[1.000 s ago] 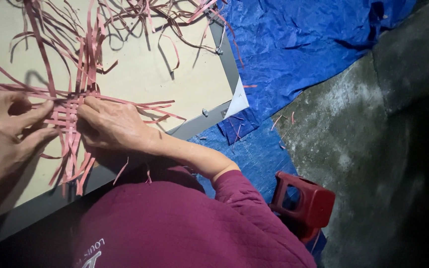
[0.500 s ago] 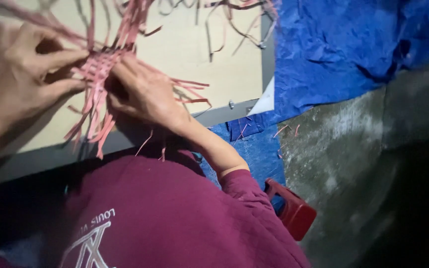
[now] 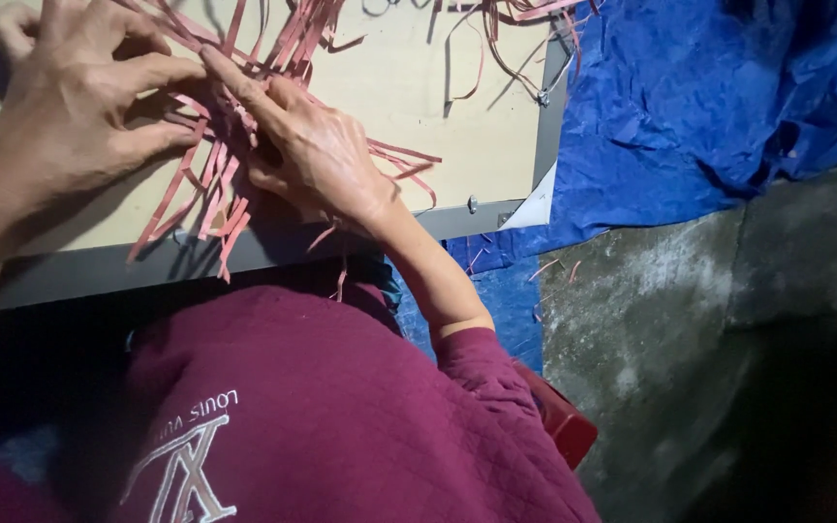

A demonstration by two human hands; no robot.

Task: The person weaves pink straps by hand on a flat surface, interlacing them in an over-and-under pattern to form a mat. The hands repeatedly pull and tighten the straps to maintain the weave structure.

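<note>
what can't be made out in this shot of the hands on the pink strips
Head view only:
- Woven middle of the pink strips: covered by the left hand and right hand, so the pattern is unclear.
- Each hand's grip: fingertips are buried among strips.
- Tan board: its far and left parts are cut off by the frame edges.
- Red stool: mostly hidden behind the maroon sleeve.
</note>
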